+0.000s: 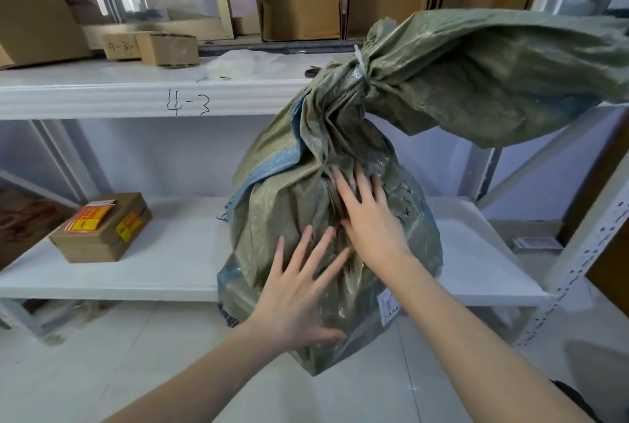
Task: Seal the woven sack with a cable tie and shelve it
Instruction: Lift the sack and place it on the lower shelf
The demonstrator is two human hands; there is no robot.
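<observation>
Both hands lie flat on the front of the woven sack (289, 218). Left hand (299, 290) presses the lower part of it with the fingers straight and spread wide, the thumb pointing to the right along the plastic. Right hand (371, 218) is higher and a little to the right, also with straight, spread fingers that point up and to the left; its palm touches the sack, and the fingertips of the left hand reach almost to its wrist side. Neither hand grips anything.

The sack is olive-green, with a blue strip along its upper left side and a white label (388, 307) low on its right side. It stands on the front edge of the lower shelf (476, 252), and its bottom corner hangs over that edge toward the floor. Its neck is gathered and closed by a white cable tie (361, 63), and the loose top of the sack above the tie flops to the right, in front of the upper shelf (102, 96).

On the front of the upper shelf is written "4-3". Two small cardboard boxes (160, 46) stand on that shelf at the left. On the lower shelf, well apart from the sack to the left, lies a brown parcel (102, 228) with orange and yellow stickers.
</observation>
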